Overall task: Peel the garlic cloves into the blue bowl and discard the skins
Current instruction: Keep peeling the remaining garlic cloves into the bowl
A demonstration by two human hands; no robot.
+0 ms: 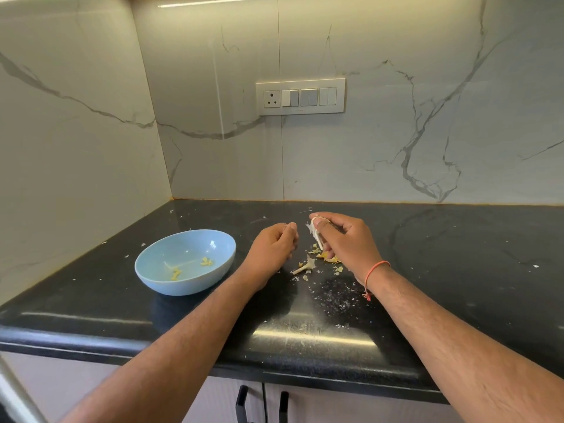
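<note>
Head view shows my two hands working over the glossy black stone table (427,270), and I'm somewhere in the middle of this job. My right hand (345,239) is curled around a pale, papery garlic piece (314,233), thumb pressed on its top while a strip of white skin hangs down from my fingers. My left hand (274,248) sits just beside it, fingers curled in and the thumb tip pressed against the forefinger; it may be pinching a shred of skin, but I can't tell if anything is really in there.

Off to my left, the shallow light-blue bowl (146,270) rests on the table, near my left wrist but apart from it. Inside I see only a few small yellowish garlic bits (207,261), so by my reckoning not much peeled garlic has gone in so far.

Below my right hand lies a loose heap of yellowish skins (328,257), and next to it a dry, stalk-like garlic stem (305,266). White flakes (332,297) are scattered across the table toward me.

So, as I judge it: some cloves are done, one piece is mid-peel in my right hand, and the discarding hasn't started, since the skins all lie on the table. I can't see any whole cloves waiting.
</note>
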